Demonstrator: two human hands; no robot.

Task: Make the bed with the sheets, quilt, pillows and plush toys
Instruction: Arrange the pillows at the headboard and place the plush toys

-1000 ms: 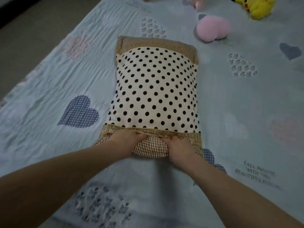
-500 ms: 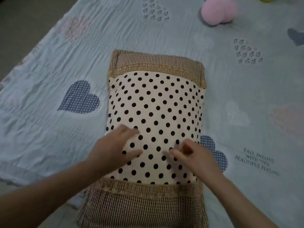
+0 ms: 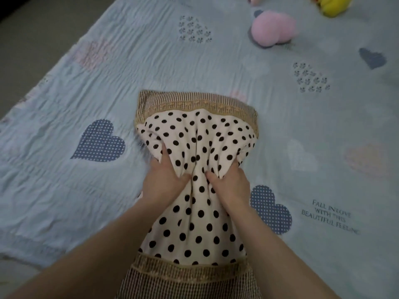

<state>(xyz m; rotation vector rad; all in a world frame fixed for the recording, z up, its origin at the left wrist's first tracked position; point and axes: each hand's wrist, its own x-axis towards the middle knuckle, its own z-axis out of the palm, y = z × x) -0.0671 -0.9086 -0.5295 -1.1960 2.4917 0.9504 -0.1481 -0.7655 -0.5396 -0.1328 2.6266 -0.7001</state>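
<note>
- The cream pillow with black polka dots and brown checked end bands (image 3: 200,134) lies lengthwise on the pale blue quilt printed with hearts (image 3: 151,61). Its far band is toward the middle of the bed and its near band is at the bottom edge of the view.
- The left hand (image 3: 164,182) and the right hand (image 3: 232,186) both clutch the pillow at its waist. The thumbs dig into the top and the fingers curl round the sides, so the dotted cloth is gathered into deep folds between them.
- I judge this to be a plumping or repositioning step, with the pillow not yet in its final place.
- Risk: the hands may be holding mostly the cover, not the filling. A pull would then slide the case over the stuffing and leave one end lumpy and the other slack.
- Risk: dragging the pillow instead of lifting it could rumple the quilt beneath, which already shows fine creases.
- Risk: a squeeze this hard may leave the middle pinched and creased once it is released.
- The round pink plush toy (image 3: 273,28) and the yellow plush toy (image 3: 332,5) sit well apart at the far right. A careless shove forward could reach them.
</note>
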